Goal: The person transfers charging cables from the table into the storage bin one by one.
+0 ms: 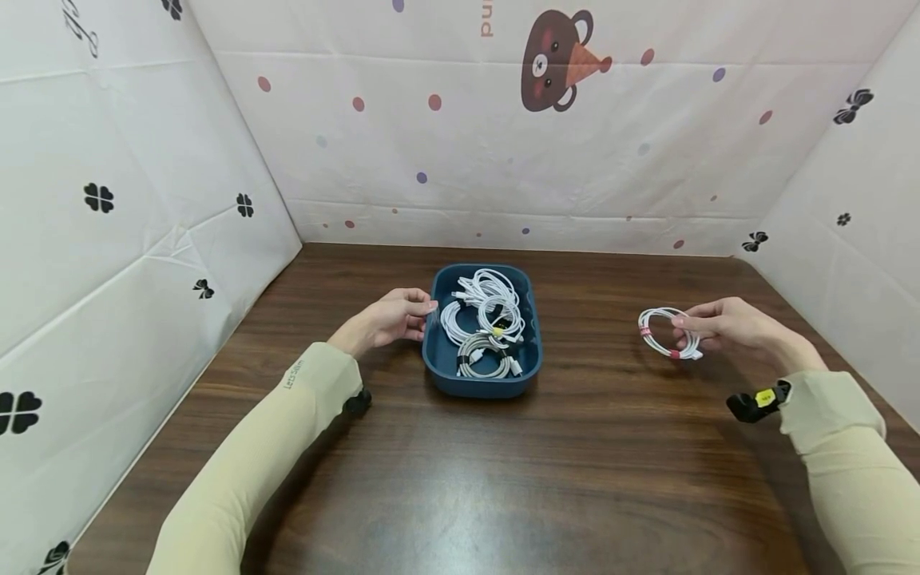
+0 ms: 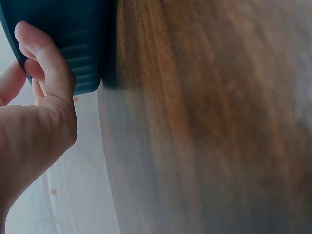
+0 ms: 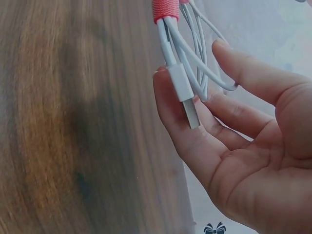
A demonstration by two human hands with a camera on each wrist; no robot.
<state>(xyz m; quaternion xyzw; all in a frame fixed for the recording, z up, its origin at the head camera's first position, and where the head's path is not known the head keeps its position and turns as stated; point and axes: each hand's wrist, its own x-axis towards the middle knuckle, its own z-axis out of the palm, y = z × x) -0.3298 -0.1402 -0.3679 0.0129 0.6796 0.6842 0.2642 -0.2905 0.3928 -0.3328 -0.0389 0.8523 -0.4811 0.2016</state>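
Observation:
In the head view my left hand (image 1: pixel 397 318) is at the left side of a blue plastic basket (image 1: pixel 483 388), pinching its rim between thumb and fingers. The left wrist view shows these fingers (image 2: pixel 56 68) on the basket's ribbed wall (image 2: pixel 78 53). Several coiled white and grey cables (image 1: pixel 491 291) lie inside the basket. Over to the right, my right hand (image 1: pixel 733 326) holds a coiled white cable (image 1: pixel 648 339) above the table, thumb on one side and fingers on the other. A red tie (image 3: pixel 165 9) binds it, and its USB plug (image 3: pixel 180 85) hangs over the fingers in the right wrist view.
The brown wooden table (image 1: pixel 460 487) carries the basket near its middle. White printed sheets (image 1: pixel 460 144) stand behind the table and along both sides. A black wrist device (image 1: pixel 758 402) with a yellow label sits at my right cuff.

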